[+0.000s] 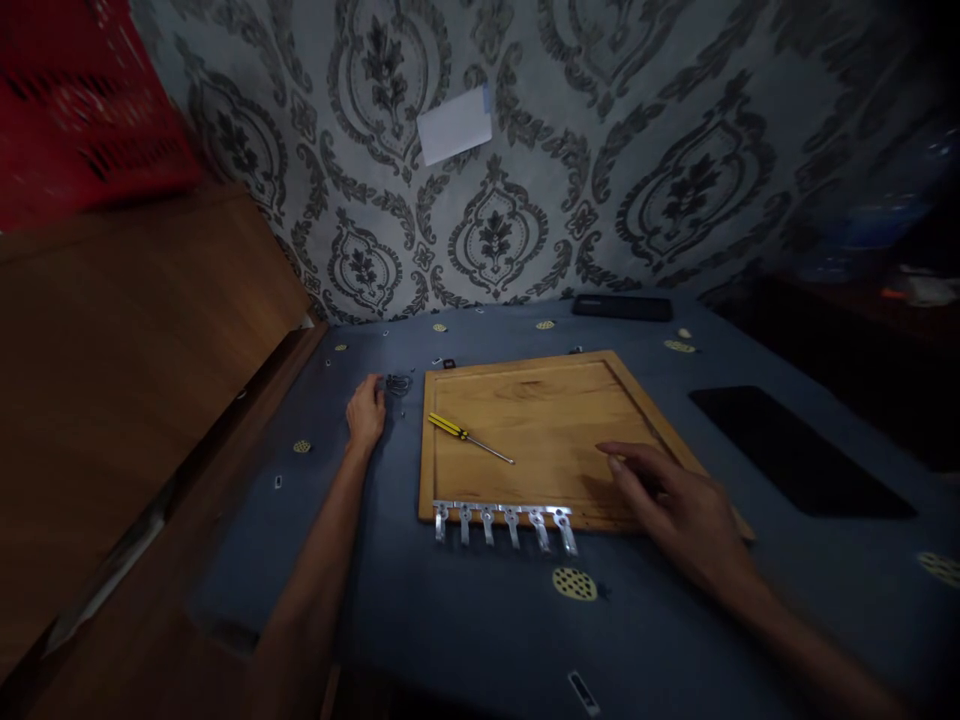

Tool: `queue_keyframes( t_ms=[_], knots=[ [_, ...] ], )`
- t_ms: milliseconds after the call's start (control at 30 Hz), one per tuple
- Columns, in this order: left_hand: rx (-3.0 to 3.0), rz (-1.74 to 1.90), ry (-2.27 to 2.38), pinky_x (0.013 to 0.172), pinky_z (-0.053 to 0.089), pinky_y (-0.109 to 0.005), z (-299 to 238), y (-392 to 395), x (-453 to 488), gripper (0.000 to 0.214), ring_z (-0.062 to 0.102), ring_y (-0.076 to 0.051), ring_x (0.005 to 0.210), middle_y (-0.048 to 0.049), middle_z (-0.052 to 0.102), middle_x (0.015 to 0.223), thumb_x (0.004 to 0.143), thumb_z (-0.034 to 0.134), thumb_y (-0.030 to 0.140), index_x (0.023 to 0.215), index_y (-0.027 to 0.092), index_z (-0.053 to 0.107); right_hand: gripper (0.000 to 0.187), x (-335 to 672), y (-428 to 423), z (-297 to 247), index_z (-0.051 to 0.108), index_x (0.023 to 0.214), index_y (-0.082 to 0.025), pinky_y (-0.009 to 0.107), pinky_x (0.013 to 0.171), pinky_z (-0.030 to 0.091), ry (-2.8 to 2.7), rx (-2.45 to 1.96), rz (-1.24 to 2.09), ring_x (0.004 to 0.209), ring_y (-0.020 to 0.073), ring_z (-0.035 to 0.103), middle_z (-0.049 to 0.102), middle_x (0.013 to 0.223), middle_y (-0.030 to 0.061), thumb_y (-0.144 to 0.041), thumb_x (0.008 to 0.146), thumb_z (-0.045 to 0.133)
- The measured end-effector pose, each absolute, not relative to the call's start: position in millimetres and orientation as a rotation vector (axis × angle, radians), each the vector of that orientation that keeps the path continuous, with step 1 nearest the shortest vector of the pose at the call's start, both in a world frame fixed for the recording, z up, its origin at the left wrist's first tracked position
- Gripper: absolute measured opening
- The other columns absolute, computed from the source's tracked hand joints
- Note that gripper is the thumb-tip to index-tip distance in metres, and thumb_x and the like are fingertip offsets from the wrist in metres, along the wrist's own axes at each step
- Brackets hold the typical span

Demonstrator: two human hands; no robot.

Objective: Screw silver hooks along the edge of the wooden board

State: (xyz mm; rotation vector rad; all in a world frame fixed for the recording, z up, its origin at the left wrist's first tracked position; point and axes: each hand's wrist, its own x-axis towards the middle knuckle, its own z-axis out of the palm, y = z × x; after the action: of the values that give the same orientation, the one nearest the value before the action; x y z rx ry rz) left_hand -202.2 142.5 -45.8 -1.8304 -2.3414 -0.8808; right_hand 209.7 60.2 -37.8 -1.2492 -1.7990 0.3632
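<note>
**Two hands, one board, six hooks**

One wooden board (547, 400) lies on the table (465, 620), which is covered in blue cloth. On the board rests one screwdriver (469, 437) with a yellow-and-black striped handle and a thin steel shaft. One bright metal hook strip (501, 518) lies along the board's near edge, its six hooks pointing toward the viewer. Two flat black slabs lie on the cloth: a small one (622, 307) by the wall and a larger one (799, 450) to the right. I count seven round yellow dotted patches in the cloth, among them one (574, 583) just in front of the hooks. One white card (455, 125) is stuck on the patterned wallpaper.

The left hand (366, 410) lies on the cloth left of the board, its fingers curled at a small dark metal part (397, 384). The dim light hides that part's shape, and I cannot tell whether the fingers grip it. The right hand (675, 495), blurred, hovers over the board's near right corner and covers it, fingers released and loosely spread, holding nothing.

The board is smooth, with a groove inside its rim.
</note>
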Motion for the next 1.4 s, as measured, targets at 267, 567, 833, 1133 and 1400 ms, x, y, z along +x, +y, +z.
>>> queue_keyframes(
  t_ms=[267, 567, 833, 1133, 1400],
  knots=[
    [-1.863, -0.920, -2.327, 0.092, 0.058, -0.045, -45, 142, -201, 0.036, 0.065, -0.024, 0.109, -0.0106, 0.063, 0.129, 0.098, 0.063, 0.037, 0.129, 0.018, 0.060, 0.032, 209, 60, -36, 0.073, 0.100, -0.021, 0.030, 0.056, 0.054, -1.822, -1.260, 0.331, 0.066, 0.0216, 0.073, 0.078, 0.083, 0.0077, -0.043, 0.093, 0.051],
    [-1.891, -0.972, -2.346, 0.092, 0.058, -0.045, -52, 150, -214, 0.035, 0.066, -0.023, 0.108, -0.0104, 0.063, 0.127, 0.098, 0.063, 0.037, 0.127, 0.017, 0.061, 0.033, 209, 61, -39, 0.074, 0.101, -0.020, 0.031, 0.057, 0.055, -1.839, -1.268, 0.385, 0.062, 0.0213, 0.071, 0.077, 0.079, 0.0073, -0.044, 0.092, 0.053],
    [-1.996, -0.988, -2.295, 0.091, 0.058, -0.045, -57, 151, -224, 0.036, 0.066, -0.023, 0.108, -0.0104, 0.063, 0.127, 0.098, 0.063, 0.037, 0.127, 0.017, 0.061, 0.033, 210, 62, -42, 0.074, 0.102, -0.020, 0.031, 0.056, 0.055, -1.866, -1.280, 0.374, 0.062, 0.0215, 0.071, 0.078, 0.082, 0.0082, -0.044, 0.093, 0.052],
    [-1.981, -0.924, -2.245, 0.091, 0.058, -0.044, -53, 151, -220, 0.036, 0.066, -0.023, 0.107, -0.0103, 0.064, 0.126, 0.098, 0.063, 0.037, 0.127, 0.017, 0.061, 0.035, 211, 64, -45, 0.074, 0.103, -0.019, 0.031, 0.057, 0.055, -1.887, -1.300, 0.351, 0.065, 0.0218, 0.073, 0.080, 0.088, 0.0090, -0.043, 0.093, 0.051],
    [-1.857, -0.728, -2.218, 0.096, 0.056, -0.048, -41, 142, -195, 0.037, 0.063, -0.025, 0.114, -0.0110, 0.062, 0.131, 0.097, 0.063, 0.038, 0.128, 0.017, 0.060, 0.033, 212, 63, -45, 0.073, 0.106, -0.018, 0.028, 0.053, 0.051, -1.916, -1.285, 0.377, 0.055, 0.0186, 0.067, 0.076, 0.076, 0.0058, -0.038, 0.093, 0.051]
  ],
)
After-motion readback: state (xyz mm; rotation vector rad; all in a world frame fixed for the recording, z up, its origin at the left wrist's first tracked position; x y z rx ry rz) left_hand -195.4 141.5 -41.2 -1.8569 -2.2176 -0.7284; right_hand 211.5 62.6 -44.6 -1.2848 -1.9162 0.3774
